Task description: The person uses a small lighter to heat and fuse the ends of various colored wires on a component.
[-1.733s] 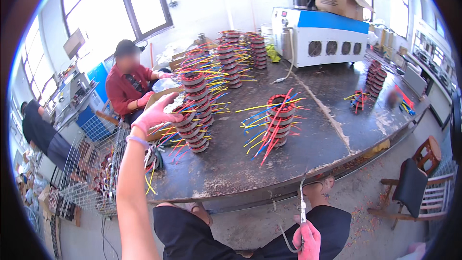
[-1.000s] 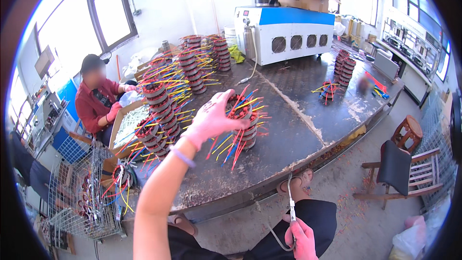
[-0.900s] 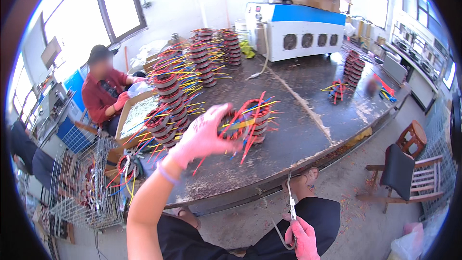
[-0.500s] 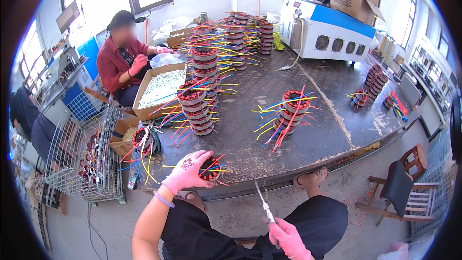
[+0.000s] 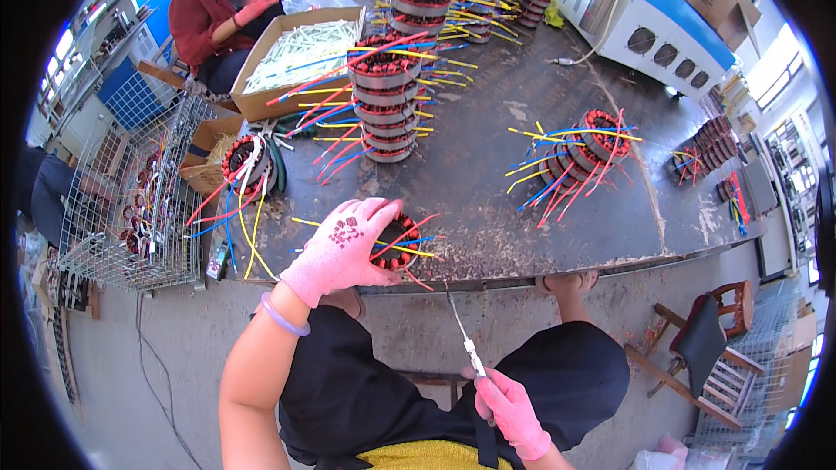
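Observation:
At the table's front edge, my left hand (image 5: 341, 249) in a pink glove curls around the side of a motor stator (image 5: 401, 241). Red windings line its ring, and loose red, yellow and blue wires stick out. The glove hides the stator's left part. My right hand (image 5: 508, 407), also gloved, closes round the handle of a thin-shafted hand tool (image 5: 461, 324) with a white collar. Its slender metal tip points up toward the table edge, apart from the stator.
Tall stator stacks (image 5: 383, 113) rise behind my left hand; a shorter stack (image 5: 585, 157) leans further right. Left lie another stator (image 5: 247, 165) with white leads and a wire basket (image 5: 131, 200). Beyond are a box of white sticks (image 5: 252, 104), a seated co-worker (image 5: 205, 13) and a blue-white machine (image 5: 649, 22).
The view has tilted down, so the table things sit higher in the picture. My left hand keeps its hold on the stator, and the tool stays in my right hand.

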`<control>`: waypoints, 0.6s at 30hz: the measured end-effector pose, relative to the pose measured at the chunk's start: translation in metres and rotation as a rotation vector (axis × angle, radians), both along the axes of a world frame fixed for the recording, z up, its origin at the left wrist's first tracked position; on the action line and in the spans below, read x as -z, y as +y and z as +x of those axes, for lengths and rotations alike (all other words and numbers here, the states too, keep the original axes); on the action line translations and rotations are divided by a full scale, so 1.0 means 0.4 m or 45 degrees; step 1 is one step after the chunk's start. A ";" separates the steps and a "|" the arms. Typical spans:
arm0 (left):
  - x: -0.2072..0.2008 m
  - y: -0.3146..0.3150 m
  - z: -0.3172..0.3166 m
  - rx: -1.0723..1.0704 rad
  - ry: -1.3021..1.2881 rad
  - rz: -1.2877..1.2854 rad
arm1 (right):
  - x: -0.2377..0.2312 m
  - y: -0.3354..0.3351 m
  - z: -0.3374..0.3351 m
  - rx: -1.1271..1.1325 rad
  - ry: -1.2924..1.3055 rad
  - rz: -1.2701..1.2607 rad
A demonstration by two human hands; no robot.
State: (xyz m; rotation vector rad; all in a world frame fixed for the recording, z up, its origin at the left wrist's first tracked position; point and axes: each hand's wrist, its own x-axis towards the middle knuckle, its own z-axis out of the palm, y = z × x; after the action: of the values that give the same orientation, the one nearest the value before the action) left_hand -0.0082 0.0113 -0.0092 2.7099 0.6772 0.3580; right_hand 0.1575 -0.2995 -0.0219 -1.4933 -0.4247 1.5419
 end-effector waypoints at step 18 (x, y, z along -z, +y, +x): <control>-0.013 0.007 0.019 -0.018 -0.004 -0.061 | 0.003 0.014 -0.012 -0.059 0.061 0.049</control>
State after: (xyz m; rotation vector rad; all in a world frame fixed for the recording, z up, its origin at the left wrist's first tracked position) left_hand -0.0007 0.0141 -0.0039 2.6603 0.6952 0.3454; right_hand 0.1527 -0.2938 -0.0229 -1.4232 -0.4613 1.5933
